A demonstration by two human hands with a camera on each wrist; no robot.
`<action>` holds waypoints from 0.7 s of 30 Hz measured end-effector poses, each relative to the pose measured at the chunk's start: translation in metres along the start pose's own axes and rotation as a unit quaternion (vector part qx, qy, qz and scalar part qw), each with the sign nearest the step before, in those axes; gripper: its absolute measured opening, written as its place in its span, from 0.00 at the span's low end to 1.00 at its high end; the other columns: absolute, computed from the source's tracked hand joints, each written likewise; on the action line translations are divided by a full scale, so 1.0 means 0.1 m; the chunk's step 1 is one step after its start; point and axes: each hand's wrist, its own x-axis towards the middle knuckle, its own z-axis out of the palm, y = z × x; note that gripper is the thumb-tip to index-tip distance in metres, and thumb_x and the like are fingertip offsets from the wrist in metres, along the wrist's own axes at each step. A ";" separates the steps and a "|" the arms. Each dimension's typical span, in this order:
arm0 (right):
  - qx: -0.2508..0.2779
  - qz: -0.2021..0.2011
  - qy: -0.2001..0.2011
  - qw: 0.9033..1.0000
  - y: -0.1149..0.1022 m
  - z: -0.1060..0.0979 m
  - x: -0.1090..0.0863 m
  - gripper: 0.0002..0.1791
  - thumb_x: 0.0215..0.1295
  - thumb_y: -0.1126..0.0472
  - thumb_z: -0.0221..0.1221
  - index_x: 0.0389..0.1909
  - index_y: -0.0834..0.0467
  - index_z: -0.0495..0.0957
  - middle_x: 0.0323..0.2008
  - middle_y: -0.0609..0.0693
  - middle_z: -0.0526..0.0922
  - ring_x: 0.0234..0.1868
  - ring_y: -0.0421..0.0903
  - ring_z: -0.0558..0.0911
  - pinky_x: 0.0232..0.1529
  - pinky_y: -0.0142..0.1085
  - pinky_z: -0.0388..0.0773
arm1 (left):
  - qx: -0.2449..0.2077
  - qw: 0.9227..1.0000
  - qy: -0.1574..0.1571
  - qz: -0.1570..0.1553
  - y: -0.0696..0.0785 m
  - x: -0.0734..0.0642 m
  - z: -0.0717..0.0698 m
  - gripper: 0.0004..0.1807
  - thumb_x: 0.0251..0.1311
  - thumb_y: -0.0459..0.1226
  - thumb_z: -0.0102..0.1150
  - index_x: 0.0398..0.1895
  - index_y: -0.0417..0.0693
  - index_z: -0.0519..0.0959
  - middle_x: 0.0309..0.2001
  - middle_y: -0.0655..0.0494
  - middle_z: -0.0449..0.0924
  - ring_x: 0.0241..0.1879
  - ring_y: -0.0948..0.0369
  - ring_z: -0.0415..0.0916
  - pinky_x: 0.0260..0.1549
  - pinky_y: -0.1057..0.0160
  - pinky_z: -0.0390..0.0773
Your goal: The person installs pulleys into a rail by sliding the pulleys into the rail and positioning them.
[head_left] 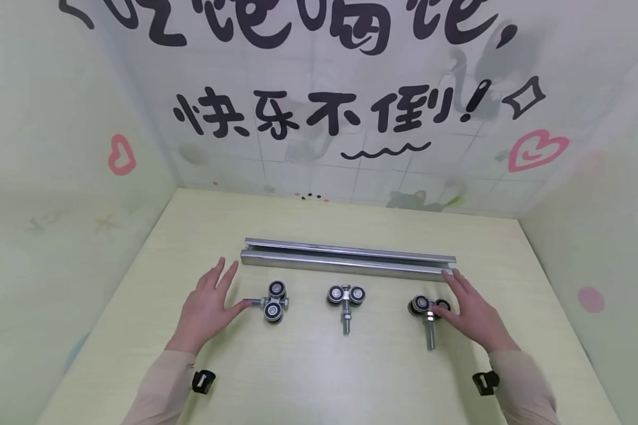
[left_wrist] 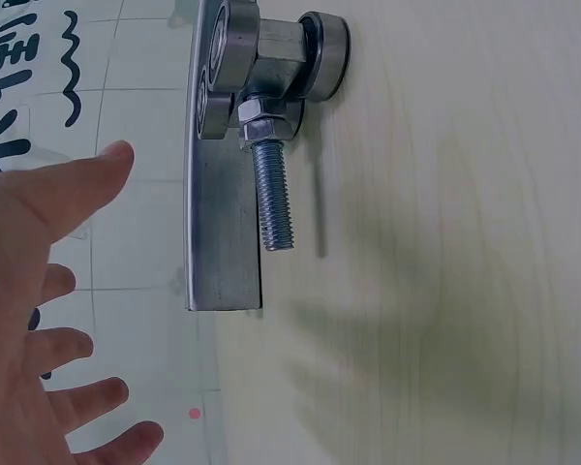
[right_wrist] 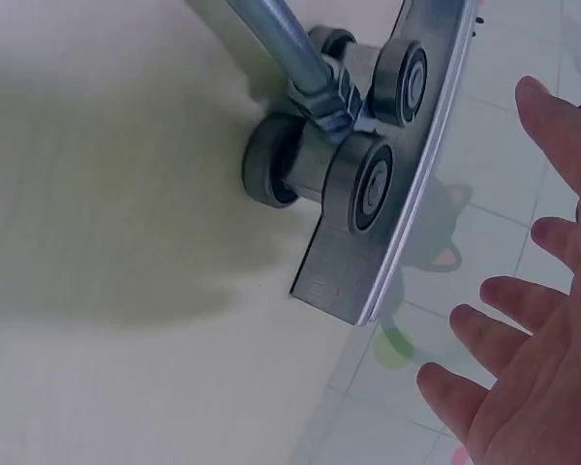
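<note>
A metal C-channel rail (head_left: 345, 268) lies lengthwise on the table, its slot facing up. In front of it are three trolley rollers with black-and-silver wheels and a threaded bolt each: the left roller (head_left: 274, 304) with its bolt pointing left, the middle roller (head_left: 346, 295) and the right roller (head_left: 429, 307) with bolts toward me. My left hand (head_left: 204, 307) hovers beside the left roller, fingers spread, thumb near the bolt's end. Beside the right roller and the rail's right end is my right hand (head_left: 473, 313), fingers extended; its thumb overlaps the roller in the head view. Neither hand grips anything.
The pale wooden table (head_left: 308, 378) is enclosed by walls at the back and both sides. Large dark lettering (head_left: 332, 112) and drawn hearts decorate the walls. A black wrist device (head_left: 204, 381) sits at my left sleeve, and another (head_left: 486, 383) at my right.
</note>
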 end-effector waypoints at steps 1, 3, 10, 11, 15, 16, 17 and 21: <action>0.001 -0.001 -0.004 1.000 0.01 -0.01 0.03 0.43 0.56 0.44 0.59 0.67 0.59 0.53 0.65 0.67 0.54 0.56 0.69 0.66 0.32 0.56 0.76 | 0.000 1.000 -0.001 -0.002 0.00 0.00 0.01 0.44 0.49 0.52 0.63 0.66 0.45 0.57 0.66 0.36 0.52 0.60 0.38 0.55 0.38 0.37 0.71; -0.004 -0.005 -0.013 1.000 0.03 -0.03 0.11 0.44 0.55 0.44 0.60 0.67 0.59 0.53 0.65 0.67 0.54 0.56 0.69 0.66 0.34 0.57 0.75 | -0.002 1.000 -0.005 -0.007 0.00 -0.01 0.03 0.43 0.49 0.51 0.63 0.66 0.44 0.58 0.66 0.36 0.51 0.61 0.38 0.54 0.39 0.36 0.71; -0.024 -0.024 -0.053 0.998 0.08 -0.07 0.38 0.42 0.54 0.45 0.61 0.65 0.59 0.55 0.64 0.66 0.57 0.56 0.68 0.67 0.38 0.58 0.74 | -0.010 1.000 -0.009 -0.020 -0.02 -0.05 0.10 0.41 0.49 0.49 0.63 0.64 0.41 0.61 0.66 0.35 0.51 0.60 0.38 0.54 0.39 0.35 0.71; -0.026 -0.026 -0.058 0.998 0.08 -0.07 0.43 0.42 0.54 0.46 0.61 0.65 0.59 0.56 0.64 0.66 0.57 0.57 0.68 0.66 0.38 0.59 0.74 | -0.011 1.000 -0.009 -0.022 -0.03 -0.05 0.11 0.40 0.49 0.49 0.63 0.63 0.41 0.61 0.66 0.35 0.52 0.60 0.38 0.54 0.39 0.35 0.70; -0.036 -0.033 -0.076 0.996 0.05 -0.09 0.58 0.39 0.55 0.49 0.61 0.64 0.61 0.58 0.63 0.69 0.57 0.58 0.69 0.63 0.42 0.61 0.72 | -0.019 0.999 -0.008 -0.030 -0.05 -0.09 0.15 0.37 0.50 0.48 0.63 0.61 0.40 0.65 0.64 0.36 0.55 0.59 0.38 0.56 0.39 0.36 0.70; -0.039 -0.034 -0.079 0.996 0.04 -0.10 0.62 0.39 0.54 0.50 0.62 0.64 0.62 0.58 0.62 0.69 0.58 0.58 0.69 0.63 0.43 0.61 0.71 | -0.021 0.999 -0.008 -0.031 -0.06 -0.09 0.16 0.36 0.50 0.48 0.62 0.60 0.40 0.65 0.64 0.36 0.55 0.59 0.38 0.56 0.39 0.37 0.70; -0.043 -0.036 -0.082 0.995 0.04 -0.10 0.64 0.39 0.54 0.50 0.62 0.64 0.62 0.59 0.62 0.70 0.59 0.58 0.68 0.63 0.44 0.61 0.71 | -0.023 0.999 -0.008 -0.034 -0.06 -0.10 0.16 0.35 0.50 0.48 0.62 0.60 0.40 0.66 0.64 0.36 0.56 0.59 0.38 0.57 0.39 0.37 0.70; -0.053 -0.048 -0.086 0.994 0.05 -0.09 0.74 0.40 0.52 0.50 0.63 0.62 0.63 0.62 0.60 0.70 0.62 0.58 0.68 0.64 0.46 0.62 0.70 | -0.028 0.999 -0.007 -0.043 -0.06 -0.13 0.20 0.34 0.50 0.48 0.63 0.58 0.40 0.68 0.62 0.36 0.59 0.58 0.38 0.58 0.39 0.37 0.70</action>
